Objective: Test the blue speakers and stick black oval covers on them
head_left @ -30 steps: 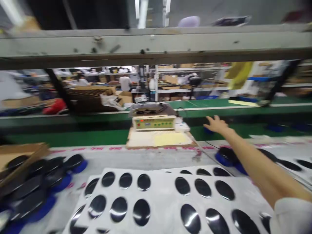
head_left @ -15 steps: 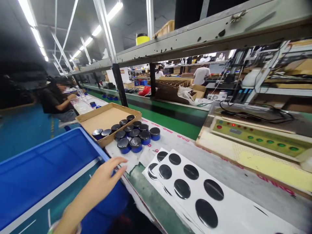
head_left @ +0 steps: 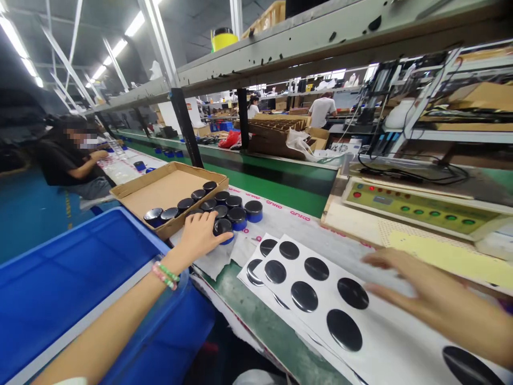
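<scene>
My left grip [head_left: 203, 233] is curled down over a small round blue jar with a shiny black lid [head_left: 223, 229], and my fingers [head_left: 218, 237] touch the jar's lid and near side. I cannot tell if the fingers have closed tight on it. On my left wrist sits a pink and green bead bracelet [head_left: 164, 274].

Just past this grip, more of the same little black-topped blue jars [head_left: 236, 211] stand close together on the grey desk [head_left: 308, 227]. Some of them stand inside a flat brown cardboard tray [head_left: 160, 190], on the side nearest the grip. Under my left arm is a big blue plastic bin [head_left: 60, 278].

My right grip [head_left: 417, 291] is open, with the fingers spread flat over a white sheet covered with black round stickers [head_left: 320, 297]. It looks blurry. The sheet lies between my two grips, and more sheets like it peek out from under it.

Beyond my right grip stands a cream box with a green panel and small red and green buttons [head_left: 417, 206]. Far off past my left grip, a person in a black top [head_left: 68, 163] sits at the same long desk.
</scene>
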Available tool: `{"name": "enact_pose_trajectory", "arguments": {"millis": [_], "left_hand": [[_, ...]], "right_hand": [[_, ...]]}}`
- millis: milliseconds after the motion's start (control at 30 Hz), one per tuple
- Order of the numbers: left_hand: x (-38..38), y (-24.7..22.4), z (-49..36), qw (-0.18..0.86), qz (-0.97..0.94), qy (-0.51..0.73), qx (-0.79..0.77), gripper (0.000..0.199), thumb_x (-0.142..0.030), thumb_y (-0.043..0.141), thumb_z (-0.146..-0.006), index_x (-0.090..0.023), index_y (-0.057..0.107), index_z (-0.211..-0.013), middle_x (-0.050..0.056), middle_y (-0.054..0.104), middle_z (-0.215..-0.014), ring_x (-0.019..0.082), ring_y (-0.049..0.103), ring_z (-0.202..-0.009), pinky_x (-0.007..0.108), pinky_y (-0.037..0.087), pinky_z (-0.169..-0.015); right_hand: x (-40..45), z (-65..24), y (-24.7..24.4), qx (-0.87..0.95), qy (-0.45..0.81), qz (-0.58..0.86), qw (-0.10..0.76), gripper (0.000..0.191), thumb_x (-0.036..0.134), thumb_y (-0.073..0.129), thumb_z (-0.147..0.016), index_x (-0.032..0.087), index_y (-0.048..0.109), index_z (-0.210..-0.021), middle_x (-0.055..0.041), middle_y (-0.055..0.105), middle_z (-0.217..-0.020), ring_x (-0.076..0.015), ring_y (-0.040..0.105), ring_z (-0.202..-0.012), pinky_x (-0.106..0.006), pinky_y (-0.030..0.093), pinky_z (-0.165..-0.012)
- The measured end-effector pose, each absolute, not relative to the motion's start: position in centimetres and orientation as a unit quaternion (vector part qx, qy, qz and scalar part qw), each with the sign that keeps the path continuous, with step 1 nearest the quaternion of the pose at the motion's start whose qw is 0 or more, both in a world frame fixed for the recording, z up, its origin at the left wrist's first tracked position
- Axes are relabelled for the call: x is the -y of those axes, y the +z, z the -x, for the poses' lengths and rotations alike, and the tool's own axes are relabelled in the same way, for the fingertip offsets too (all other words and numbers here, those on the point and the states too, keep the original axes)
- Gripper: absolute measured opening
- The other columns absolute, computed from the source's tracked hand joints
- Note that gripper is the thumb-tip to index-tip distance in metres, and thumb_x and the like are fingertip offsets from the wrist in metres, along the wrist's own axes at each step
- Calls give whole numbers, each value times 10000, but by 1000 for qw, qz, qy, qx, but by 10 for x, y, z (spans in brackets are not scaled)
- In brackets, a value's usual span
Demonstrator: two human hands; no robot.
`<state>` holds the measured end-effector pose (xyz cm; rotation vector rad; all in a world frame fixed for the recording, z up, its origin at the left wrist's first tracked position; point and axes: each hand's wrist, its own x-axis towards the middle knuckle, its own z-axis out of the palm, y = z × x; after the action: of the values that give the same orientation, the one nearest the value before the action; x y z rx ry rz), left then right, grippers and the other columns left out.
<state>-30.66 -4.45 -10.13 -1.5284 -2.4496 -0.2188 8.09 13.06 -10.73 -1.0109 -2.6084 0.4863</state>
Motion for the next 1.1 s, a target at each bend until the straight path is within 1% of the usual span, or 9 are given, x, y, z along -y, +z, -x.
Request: {"name": "enact_pose_trajectory", "arguments": {"millis": [33,67,133,267,367,533,667,867,1100], "left_hand": [[41,-106,306,128,517,-70,844,643,-585,566,-833,-105,512,-1257,164,616,-1164,329,539,-1150,538,378,-989],[40,-110,307,132,512,-66,846,641,-597,563,-831,-116,512,-1253,150,614,-1165,312,547,-1140,534,382,-988],[41,-117,311,134,513,-60,846,613,-597,559,-836,-139,522,-1242,127,605,-1182,287,549,-1139,521,385,-995],[49,-122,320,134,524,-60,839,577,-585,557,-846,-157,536,-1232,110,597,-1208,282,522,-1183,526,354,-1031],[46,-123,321,135,526,-73,837,555,-576,544,-859,-162,540,-1227,103,603,-1200,277,526,-1179,540,328,-1051],[33,-118,305,123,536,-98,830,490,-512,563,-873,-161,541,-1214,92,612,-1157,255,574,-1087,522,378,-1008],[25,-107,279,109,554,-138,814,466,-475,588,-859,-160,539,-1199,102,587,-1149,269,542,-1100,497,423,-949],[-28,-108,233,21,621,-222,751,514,-476,600,-858,-176,491,-1261,101,565,-1200,233,580,-1038,431,494,-879],[-78,-125,210,-94,665,-241,700,547,-425,593,-886,-195,419,-1351,119,519,-1298,247,589,-1061,456,518,-877]], "right_hand": [[-119,-61,-110,917,235,312,78,340,548,499,-854,293,569,-1067,-120,607,-1143,-304,581,-1050,-451,483,-900],[-109,-39,-114,922,259,284,46,305,513,468,-875,269,560,-1032,-107,610,-1107,-278,592,-1012,-425,492,-876],[-95,-1,-122,928,279,248,8,259,439,554,-829,237,552,-991,-89,603,-1058,-259,595,-964,-402,499,-842],[-91,29,-134,940,284,189,-30,367,252,698,-658,219,558,-996,-67,569,-1067,-257,568,-996,-376,493,-850],[-94,26,-139,945,280,166,-41,282,186,641,-689,217,558,-957,-71,563,-1056,-250,564,-985,-374,489,-850],[-84,16,-149,954,240,178,-26,283,170,568,-782,197,559,-1064,-120,545,-1136,-289,541,-1013,-423,466,-846],[-77,12,-156,955,215,204,-20,267,209,537,-844,176,547,-1109,-136,534,-1139,-301,558,-988,-433,469,-811],[-81,13,-146,954,226,197,-24,222,209,601,-821,174,557,-1035,-100,552,-1052,-273,592,-933,-377,479,-773],[-81,7,-138,944,261,200,-2,271,235,685,-762,186,585,-1009,-83,578,-1049,-243,616,-878,-346,498,-747]]}}
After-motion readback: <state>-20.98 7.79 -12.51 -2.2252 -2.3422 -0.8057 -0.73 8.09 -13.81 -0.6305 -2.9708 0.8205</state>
